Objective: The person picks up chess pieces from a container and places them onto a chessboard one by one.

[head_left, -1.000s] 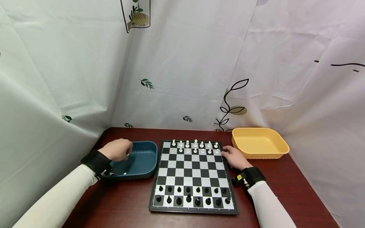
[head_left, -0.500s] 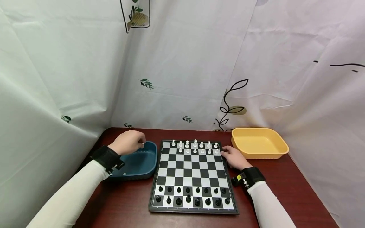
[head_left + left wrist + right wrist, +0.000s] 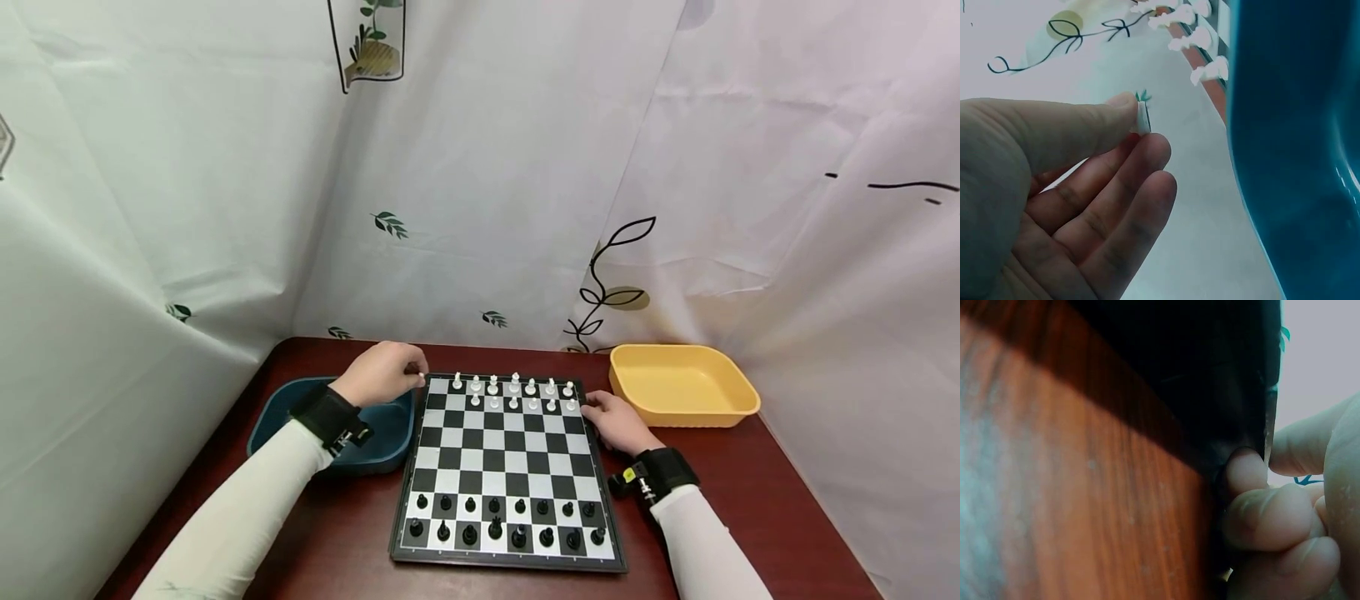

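My left hand (image 3: 384, 372) is over the right rear rim of the blue bin, close to the chessboard's far left corner. Its thumb and fingertips pinch a small white chess piece (image 3: 1142, 117), mostly covered by them. The magnetic chessboard (image 3: 495, 437) lies flat on the table. White pieces (image 3: 514, 384) stand in two rows on its far side, and black pieces (image 3: 495, 528) in two rows on the near side. My right hand (image 3: 618, 421) holds the board's right edge near the far corner, fingers against the side (image 3: 1241, 425) and thumb at the top.
The blue bin (image 3: 281, 408) sits left of the board, partly hidden under my left forearm. A yellow bin (image 3: 682, 415) stands at the back right of the dark red table (image 3: 750, 500). White printed cloth (image 3: 480, 167) hangs around the back and sides.
My left hand has risen out of the blue bin and moved right to the board's far left corner, pinching the small white piece. My right hand has stayed on the board's edge.
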`<action>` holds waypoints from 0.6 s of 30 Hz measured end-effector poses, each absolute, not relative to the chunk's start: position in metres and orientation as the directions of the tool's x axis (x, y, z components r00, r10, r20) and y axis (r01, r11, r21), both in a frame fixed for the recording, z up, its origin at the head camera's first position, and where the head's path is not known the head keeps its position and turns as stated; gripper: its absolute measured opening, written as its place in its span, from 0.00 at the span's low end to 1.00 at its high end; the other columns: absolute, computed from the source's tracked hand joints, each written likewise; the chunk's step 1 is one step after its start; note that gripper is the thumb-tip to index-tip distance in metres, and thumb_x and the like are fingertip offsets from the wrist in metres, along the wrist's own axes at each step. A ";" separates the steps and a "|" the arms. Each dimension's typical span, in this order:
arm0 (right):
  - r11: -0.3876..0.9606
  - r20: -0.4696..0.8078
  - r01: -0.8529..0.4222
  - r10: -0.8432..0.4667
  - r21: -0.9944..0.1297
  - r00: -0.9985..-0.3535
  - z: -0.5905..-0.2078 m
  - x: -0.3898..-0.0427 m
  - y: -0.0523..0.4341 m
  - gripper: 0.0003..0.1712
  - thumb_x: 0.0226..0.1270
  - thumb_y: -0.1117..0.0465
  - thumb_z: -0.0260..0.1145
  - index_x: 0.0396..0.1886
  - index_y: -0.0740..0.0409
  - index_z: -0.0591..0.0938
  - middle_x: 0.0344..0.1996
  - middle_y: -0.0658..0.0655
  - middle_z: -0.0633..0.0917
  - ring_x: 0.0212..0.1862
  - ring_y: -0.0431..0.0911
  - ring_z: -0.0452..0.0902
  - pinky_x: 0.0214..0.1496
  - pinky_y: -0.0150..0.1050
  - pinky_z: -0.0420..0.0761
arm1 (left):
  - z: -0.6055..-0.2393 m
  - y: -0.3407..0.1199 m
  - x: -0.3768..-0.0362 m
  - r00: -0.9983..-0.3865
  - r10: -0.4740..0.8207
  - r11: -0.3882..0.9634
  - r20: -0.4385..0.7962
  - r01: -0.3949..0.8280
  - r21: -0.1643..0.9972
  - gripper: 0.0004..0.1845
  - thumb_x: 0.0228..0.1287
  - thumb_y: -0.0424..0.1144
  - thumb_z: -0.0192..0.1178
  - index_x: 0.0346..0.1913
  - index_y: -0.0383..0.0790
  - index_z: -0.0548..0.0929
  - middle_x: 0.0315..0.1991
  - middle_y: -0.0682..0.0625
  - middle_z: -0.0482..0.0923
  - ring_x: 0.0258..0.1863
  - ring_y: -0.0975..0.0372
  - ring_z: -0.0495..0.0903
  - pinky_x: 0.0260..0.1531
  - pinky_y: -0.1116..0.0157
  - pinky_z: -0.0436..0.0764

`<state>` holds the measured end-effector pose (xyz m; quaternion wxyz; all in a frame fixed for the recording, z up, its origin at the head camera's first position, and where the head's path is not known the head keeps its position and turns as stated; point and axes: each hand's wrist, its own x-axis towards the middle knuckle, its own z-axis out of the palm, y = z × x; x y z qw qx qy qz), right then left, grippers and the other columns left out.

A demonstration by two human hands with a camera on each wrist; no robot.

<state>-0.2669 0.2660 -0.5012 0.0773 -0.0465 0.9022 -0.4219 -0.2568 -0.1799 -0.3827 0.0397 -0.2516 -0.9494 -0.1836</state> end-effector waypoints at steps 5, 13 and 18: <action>0.641 -0.098 -0.025 -0.157 -0.767 -0.983 -0.500 -0.266 0.262 0.25 0.88 0.56 0.59 0.71 0.69 0.77 0.21 0.55 0.80 0.15 0.46 0.73 0.21 0.42 0.76 | -0.386 -0.165 -0.256 -0.874 0.454 0.809 0.172 0.485 0.331 0.04 0.73 0.35 0.76 0.47 0.42 0.93 0.42 0.52 0.89 0.38 0.60 0.84 0.46 0.54 0.86; 0.640 -0.097 -0.035 -0.169 -0.767 -0.981 -0.501 -0.266 0.265 0.24 0.88 0.57 0.59 0.71 0.70 0.78 0.21 0.55 0.80 0.14 0.47 0.72 0.21 0.43 0.76 | -0.395 -0.144 -0.260 -0.873 0.461 0.801 0.162 0.487 0.348 0.05 0.73 0.34 0.76 0.47 0.42 0.93 0.44 0.52 0.89 0.39 0.60 0.83 0.46 0.56 0.85; 0.639 -0.093 -0.037 -0.168 -0.768 -0.981 -0.502 -0.267 0.268 0.24 0.88 0.57 0.59 0.72 0.70 0.77 0.20 0.55 0.80 0.15 0.47 0.73 0.22 0.44 0.77 | -0.401 -0.135 -0.263 -0.866 0.472 0.787 0.162 0.497 0.366 0.06 0.73 0.33 0.76 0.48 0.40 0.93 0.44 0.51 0.90 0.39 0.60 0.84 0.45 0.57 0.86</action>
